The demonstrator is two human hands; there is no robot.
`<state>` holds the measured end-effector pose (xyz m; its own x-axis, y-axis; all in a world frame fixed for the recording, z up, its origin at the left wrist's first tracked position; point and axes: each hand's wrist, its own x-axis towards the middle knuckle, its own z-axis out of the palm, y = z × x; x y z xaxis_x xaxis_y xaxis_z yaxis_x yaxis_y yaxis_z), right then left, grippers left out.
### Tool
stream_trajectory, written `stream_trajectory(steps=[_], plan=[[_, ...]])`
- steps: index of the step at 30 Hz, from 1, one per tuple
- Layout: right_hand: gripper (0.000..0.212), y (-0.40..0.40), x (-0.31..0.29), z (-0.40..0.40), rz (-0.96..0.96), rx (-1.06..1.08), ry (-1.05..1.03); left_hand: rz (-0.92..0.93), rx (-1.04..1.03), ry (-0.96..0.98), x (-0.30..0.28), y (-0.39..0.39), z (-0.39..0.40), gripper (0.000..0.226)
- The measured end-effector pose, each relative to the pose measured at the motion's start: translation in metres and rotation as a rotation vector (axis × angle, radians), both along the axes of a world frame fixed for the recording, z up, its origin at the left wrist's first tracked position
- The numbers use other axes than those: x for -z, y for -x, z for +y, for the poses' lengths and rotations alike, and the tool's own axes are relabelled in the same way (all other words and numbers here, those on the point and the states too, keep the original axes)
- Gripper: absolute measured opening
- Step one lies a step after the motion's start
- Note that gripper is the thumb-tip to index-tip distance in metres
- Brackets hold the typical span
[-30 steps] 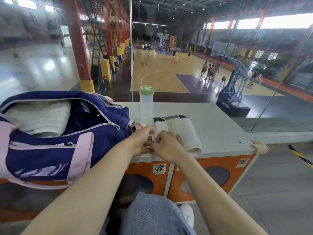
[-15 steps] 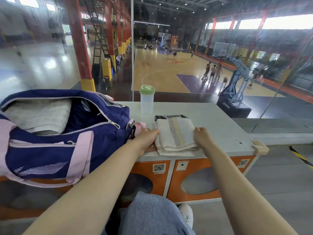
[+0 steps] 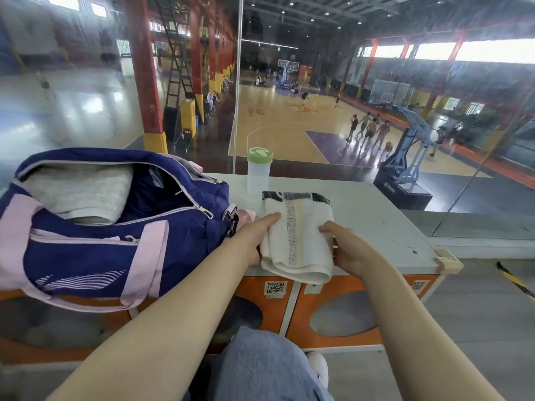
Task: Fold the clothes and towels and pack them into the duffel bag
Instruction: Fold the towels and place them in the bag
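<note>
A folded white towel (image 3: 298,235) with a dark woven band and a pale yellow stripe lies at the front edge of the white counter (image 3: 376,215), its near end hanging slightly over. My left hand (image 3: 254,235) grips its left side, fingers lying on top. My right hand (image 3: 347,247) holds its right side. To the left sits the navy and pink duffel bag (image 3: 95,244), unzipped, with a folded pale towel (image 3: 78,192) inside.
A clear bottle with a green lid (image 3: 258,172) stands just behind the towel. A glass wall rises behind the counter, overlooking a basketball court. Orange cabinet fronts (image 3: 359,311) sit under the counter. My knee in blue denim (image 3: 266,366) is below.
My right hand moved from the towel's left end to its right side. The towel now lies folded flat between both hands, shifted toward the counter's front edge.
</note>
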<state>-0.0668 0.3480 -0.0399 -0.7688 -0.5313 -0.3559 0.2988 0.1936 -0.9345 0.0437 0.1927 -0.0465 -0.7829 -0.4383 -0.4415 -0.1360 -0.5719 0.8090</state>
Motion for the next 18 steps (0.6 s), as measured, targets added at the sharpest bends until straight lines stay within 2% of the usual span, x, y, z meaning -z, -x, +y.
stream_trajectory(steps=[3,6,9,11,16,18], plan=[[0.043,-0.011,-0.007,-0.003,-0.041,-0.021,0.124,0.051,-0.027,0.004,-0.011,-0.007,0.002,0.020],[0.053,-0.022,-0.022,-0.006,0.029,0.012,0.145,0.081,-0.067,0.015,-0.021,-0.011,-0.004,0.043],[0.044,-0.031,-0.041,-0.012,0.098,0.067,0.163,0.074,-0.067,0.116,-0.037,-0.026,-0.013,0.031],[0.045,-0.037,-0.052,-0.020,0.141,0.050,0.171,0.090,-0.079,0.182,-0.045,-0.040,-0.022,0.030],[0.020,-0.060,-0.067,-0.056,0.177,-0.086,0.227,0.134,-0.187,0.444,-0.052,-0.082,-0.050,0.016],[0.024,-0.071,-0.068,-0.078,0.187,-0.151,0.230,0.107,-0.264,0.593,-0.057,-0.103,-0.061,0.017]])
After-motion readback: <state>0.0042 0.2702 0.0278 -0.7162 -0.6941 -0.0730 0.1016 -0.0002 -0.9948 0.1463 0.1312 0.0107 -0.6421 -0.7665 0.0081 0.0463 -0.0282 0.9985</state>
